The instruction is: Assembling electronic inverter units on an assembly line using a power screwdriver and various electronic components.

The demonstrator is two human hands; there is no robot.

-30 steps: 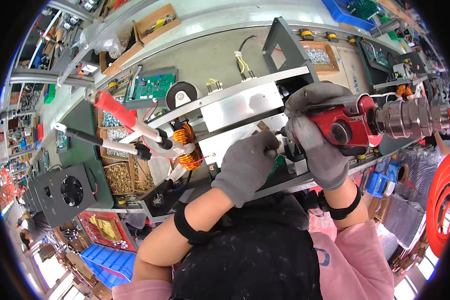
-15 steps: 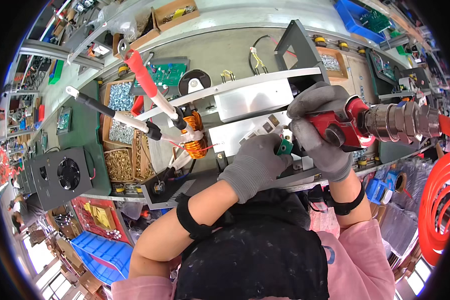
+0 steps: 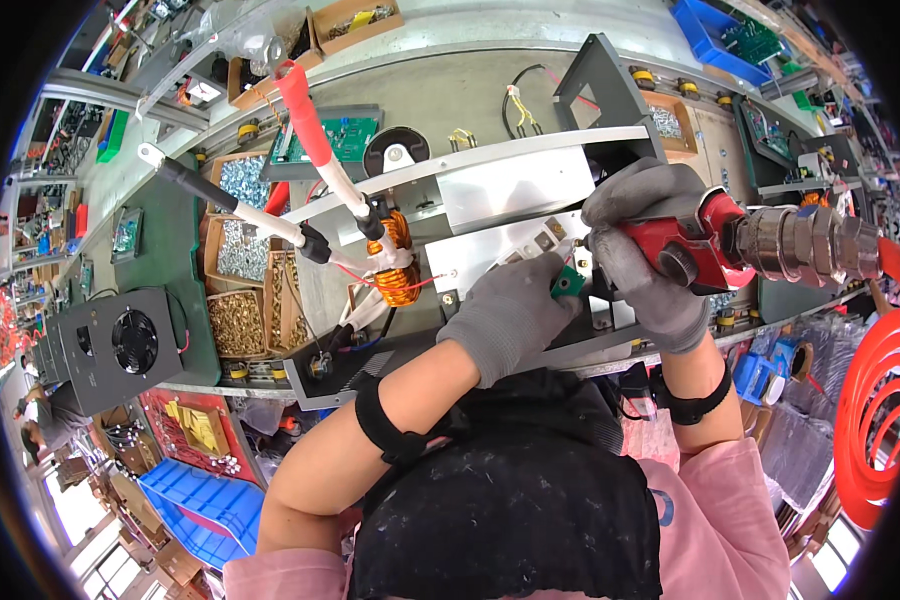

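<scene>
My right hand, in a grey glove, is closed around a red air tool with metal fittings at its rear. My left hand, gloved too, pinches a small green circuit board by its edge, just left of the tool's hidden front end. Both hands are over an open metal chassis. Inside it lie silver metal blocks and a copper-wound coil. A red-sleeved cable and a black-sleeved cable with ring lugs rise from the coil's side.
Cardboard trays of screws stand left of the chassis, beside a larger green circuit board. A black fan panel is at far left. Blue bins sit lower left and upper right. An orange-red coiled hose hangs at right.
The chassis has shifted slightly right, and its cables have swung right with it. The small green board has tilted between my left fingers. My right hand keeps its grip on the air tool.
</scene>
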